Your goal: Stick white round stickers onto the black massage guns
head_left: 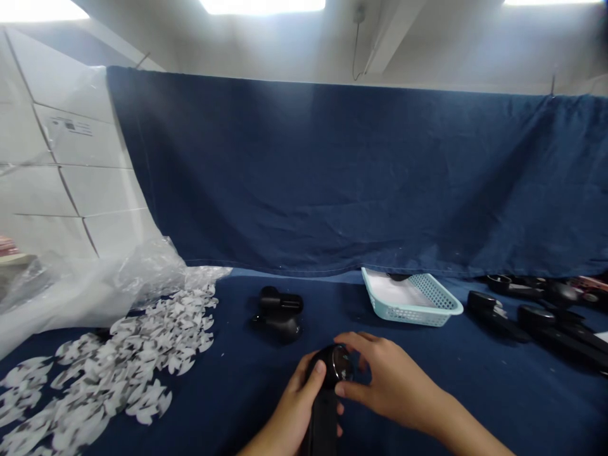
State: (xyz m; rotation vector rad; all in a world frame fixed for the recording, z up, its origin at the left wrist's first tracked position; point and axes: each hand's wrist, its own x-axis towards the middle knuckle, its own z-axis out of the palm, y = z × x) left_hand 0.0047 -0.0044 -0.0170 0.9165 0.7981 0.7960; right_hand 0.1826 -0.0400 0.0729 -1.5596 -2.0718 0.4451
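A black massage gun (323,421) is standing almost upright toward the near side of the surface, its handle running down out of view at the bottom of the head camera's picture. The left hand (293,399) is clenching around the top of the handle, with the thumb pressing up against the round head. The right hand (387,380) is cupping that glossy round end from the far side, fingers curling over it, seemingly to steady the head while the left hand supports the weight. Just ahead, two black massage gun heads (278,313) are lying on the navy cloth-covered surface (237,386). Beyond the right hand, a pale blue plastic basket (420,315) lined with white paper is sitting near the far edge, apparently within easy reach. More black massage guns (536,323) are lying in a loose group toward the right edge. Scattered white cutouts (142,361) and a clear plastic sheet (99,291) are spreading along the left side, below a hanging navy cloth (304,171).
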